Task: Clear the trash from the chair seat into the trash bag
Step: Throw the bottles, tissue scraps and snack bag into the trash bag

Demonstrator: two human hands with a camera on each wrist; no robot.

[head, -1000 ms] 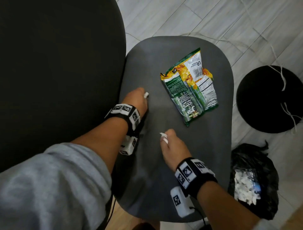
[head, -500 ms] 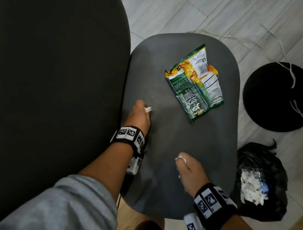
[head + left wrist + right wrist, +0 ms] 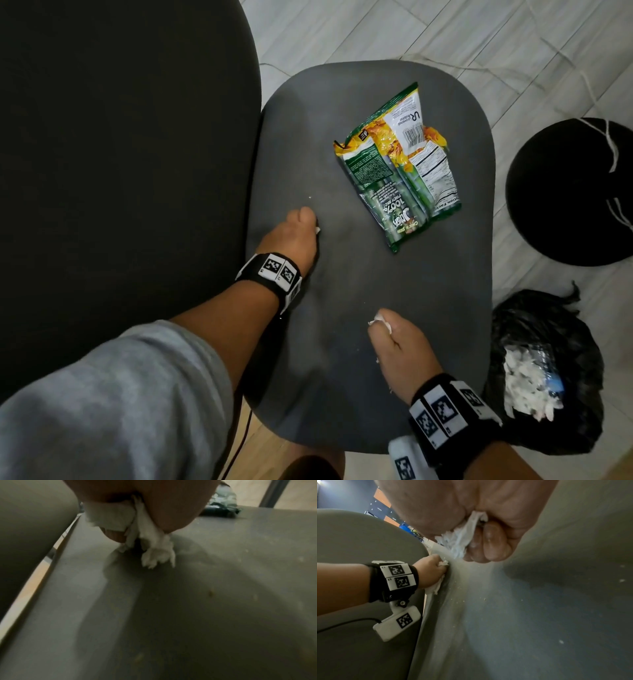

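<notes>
Scraps of torn white tissue (image 3: 154, 545), light and limp, sit clenched in left hand (image 3: 291, 240) and right hand (image 3: 397, 346); crinkly green snack wrapper (image 3: 394, 171) on grey chair seat (image 3: 342, 308) likely lifts by an edge.

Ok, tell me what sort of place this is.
Probably an indoor room in a home or office, mid-cleanup: a grey chair seat on pale plank flooring, a snack wrapper on the seat, and a black trash bag on the floor.

Dim indoor light; left wrist view blurred, soft shadows, edges warped.
</notes>
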